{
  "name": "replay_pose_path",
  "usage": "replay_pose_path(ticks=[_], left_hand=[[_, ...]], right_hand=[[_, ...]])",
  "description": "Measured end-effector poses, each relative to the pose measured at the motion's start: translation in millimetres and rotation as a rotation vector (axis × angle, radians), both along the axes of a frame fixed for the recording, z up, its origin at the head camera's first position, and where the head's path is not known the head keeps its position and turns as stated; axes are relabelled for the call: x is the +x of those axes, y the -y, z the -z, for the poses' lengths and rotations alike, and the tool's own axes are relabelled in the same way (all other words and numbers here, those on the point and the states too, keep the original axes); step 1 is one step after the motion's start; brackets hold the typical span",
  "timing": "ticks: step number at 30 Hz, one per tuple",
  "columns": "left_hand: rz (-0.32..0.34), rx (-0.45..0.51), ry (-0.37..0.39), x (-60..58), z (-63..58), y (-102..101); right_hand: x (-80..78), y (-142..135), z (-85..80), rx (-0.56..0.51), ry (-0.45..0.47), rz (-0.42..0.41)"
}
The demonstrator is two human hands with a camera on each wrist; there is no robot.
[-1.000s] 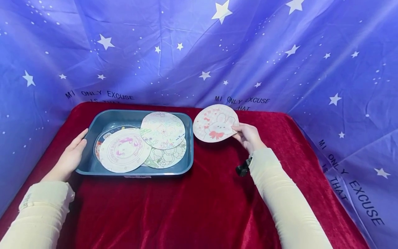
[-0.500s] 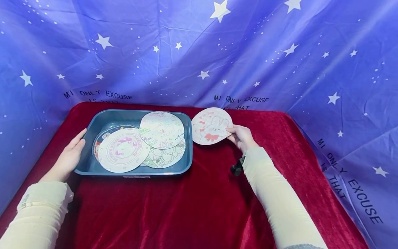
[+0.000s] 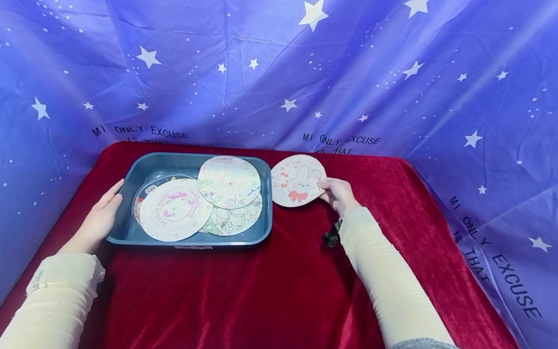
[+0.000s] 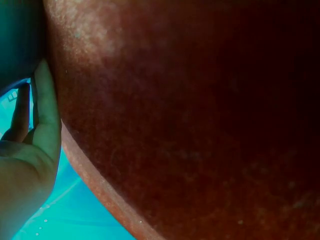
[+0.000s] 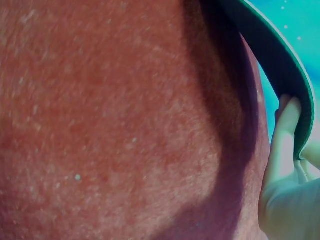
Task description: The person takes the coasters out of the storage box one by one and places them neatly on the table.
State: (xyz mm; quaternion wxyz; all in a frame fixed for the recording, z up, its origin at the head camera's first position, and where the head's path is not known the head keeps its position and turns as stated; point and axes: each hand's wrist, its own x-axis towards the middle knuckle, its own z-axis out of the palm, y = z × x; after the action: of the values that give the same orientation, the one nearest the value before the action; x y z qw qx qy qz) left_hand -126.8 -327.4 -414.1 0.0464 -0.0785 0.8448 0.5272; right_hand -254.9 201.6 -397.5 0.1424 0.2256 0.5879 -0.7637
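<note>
My right hand (image 3: 339,193) pinches the right edge of a round mat (image 3: 298,182) printed with a white bunny in a red bow. The mat is tilted, just right of a dark blue rectangular basin (image 3: 266,228). In the right wrist view the mat's dark underside (image 5: 272,45) shows above my fingers. My left hand (image 3: 99,215) rests against the basin's left side, its fingers straight. Inside the basin lie overlapping round mats: a pink-printed one (image 3: 176,211) over a dark blue one (image 3: 138,203), and a pastel-patterned one (image 3: 228,182) over a flower one (image 3: 235,220).
Red velvet cloth (image 3: 244,295) covers the table under the basin. Behind and on both sides hangs a blue curtain (image 3: 261,87) with white stars and black lettering. A small black device (image 3: 332,235) sits at my right wrist.
My right hand has moved slightly left with the bunny mat, and the mat sits a little lower. The left hand and the basin stay in place.
</note>
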Motion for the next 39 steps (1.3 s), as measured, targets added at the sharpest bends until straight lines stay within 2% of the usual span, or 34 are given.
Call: replay_pose_path(ticks=[9, 19, 23, 32, 39], left_hand=[[-0.003, 0.0, -0.003, 0.2, -0.2, -0.6], [-0.001, 0.003, -0.003, -0.2, 1.4, 0.7], [0.001, -0.001, -0.004, -0.1, 0.7, 0.0], [0.0, 0.001, 0.003, -1.0, 1.7, 0.9], [0.002, 0.002, -0.003, -0.7, 0.9, 0.3]], right_hand=[[0.4, -2.2, 8.2, 0.064, 0.003, 0.0], [2.3, 0.1, 11.5, 0.182, 0.026, -0.011], [1.6, -1.5, 18.5, 0.227, 0.031, -0.023], [-0.3, -1.8, 28.0, 0.266, 0.022, -0.02], [-0.2, -1.0, 26.2, 0.414, -0.028, -0.078]])
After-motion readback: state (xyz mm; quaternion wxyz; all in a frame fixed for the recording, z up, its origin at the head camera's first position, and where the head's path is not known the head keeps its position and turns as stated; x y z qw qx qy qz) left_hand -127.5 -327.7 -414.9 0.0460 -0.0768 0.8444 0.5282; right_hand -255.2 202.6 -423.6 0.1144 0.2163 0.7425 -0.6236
